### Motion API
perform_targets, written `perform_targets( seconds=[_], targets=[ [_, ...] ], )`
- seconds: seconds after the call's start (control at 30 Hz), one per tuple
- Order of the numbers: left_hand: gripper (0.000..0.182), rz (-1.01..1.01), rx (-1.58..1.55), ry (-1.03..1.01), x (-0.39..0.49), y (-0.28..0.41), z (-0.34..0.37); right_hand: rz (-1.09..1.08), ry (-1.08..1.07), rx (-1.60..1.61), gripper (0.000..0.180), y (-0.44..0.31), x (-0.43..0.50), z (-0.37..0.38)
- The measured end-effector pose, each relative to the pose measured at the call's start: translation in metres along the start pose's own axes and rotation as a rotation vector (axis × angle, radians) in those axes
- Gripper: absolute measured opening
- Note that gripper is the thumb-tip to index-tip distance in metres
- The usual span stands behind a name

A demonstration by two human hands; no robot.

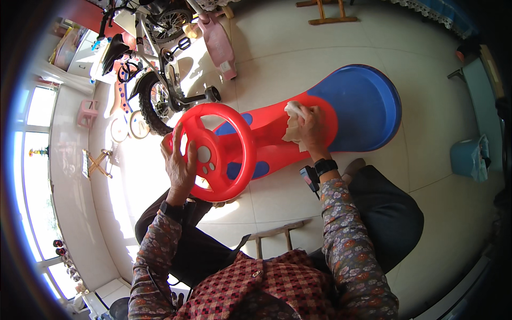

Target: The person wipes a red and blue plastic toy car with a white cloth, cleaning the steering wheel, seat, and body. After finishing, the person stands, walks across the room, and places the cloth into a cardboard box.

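Observation:
In front of me on the tiled floor stands a red and blue ride-on swing car [276, 105], its blue seat [356, 108] pointing right. My left hand [179, 164] grips the near-left rim of its red steering wheel [247, 140], thumb lying inside the ring. A pale, crumpled cloth [294, 126] is bunched under my right hand [313, 127], which presses it to the red body just in front of the seat. The fingertips of that hand are partly hidden by the cloth.
A child's bicycle [158, 72] with a training wheel stands close beyond the steering wheel. Near it is a pink scooter [216, 44]. At the right is a teal bin [466, 158] with a plastic liner. A wooden stool [276, 232] shows between my legs.

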State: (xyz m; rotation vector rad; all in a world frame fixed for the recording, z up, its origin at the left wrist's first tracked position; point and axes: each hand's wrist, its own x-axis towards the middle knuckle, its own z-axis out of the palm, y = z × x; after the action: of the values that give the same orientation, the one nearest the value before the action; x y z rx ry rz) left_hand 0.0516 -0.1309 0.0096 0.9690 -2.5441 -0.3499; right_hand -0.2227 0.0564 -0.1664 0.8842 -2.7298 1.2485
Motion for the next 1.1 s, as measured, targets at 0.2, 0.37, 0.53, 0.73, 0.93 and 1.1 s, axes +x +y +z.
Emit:
perform_targets(
  seconds=[0.2, 0.37, 0.53, 0.73, 0.93, 1.1],
  targets=[
    [0.053, -0.014, 0.022, -0.011, 0.001, -0.002, 0.001, 0.127, 0.218, -0.314, 0.033, 0.042, 0.004, -0.034],
    [0.053, 0.026, 0.004, 0.009, 0.001, -0.002, 0.001, 0.033, -0.045, -0.014, 0.025, -0.037, -0.015, -0.008],
    [0.052, 0.019, 0.015, 0.005, 0.002, -0.002, 0.000, -0.150, -0.198, 0.391, 0.028, -0.133, -0.046, 0.004],
    [0.053, 0.021, -0.002, 0.010, 0.003, -0.002, 0.001, -0.321, -0.129, 0.283, 0.029, -0.124, -0.041, 0.004],
    [0.053, 0.011, 0.004, 0.004, 0.003, -0.003, 0.001, 0.001, 0.038, -0.041, 0.033, 0.000, -0.003, -0.009],
    [0.052, 0.020, 0.000, 0.002, 0.003, -0.002, 0.001, 0.145, 0.284, -0.294, 0.028, 0.054, 0.001, -0.033]
  ],
)
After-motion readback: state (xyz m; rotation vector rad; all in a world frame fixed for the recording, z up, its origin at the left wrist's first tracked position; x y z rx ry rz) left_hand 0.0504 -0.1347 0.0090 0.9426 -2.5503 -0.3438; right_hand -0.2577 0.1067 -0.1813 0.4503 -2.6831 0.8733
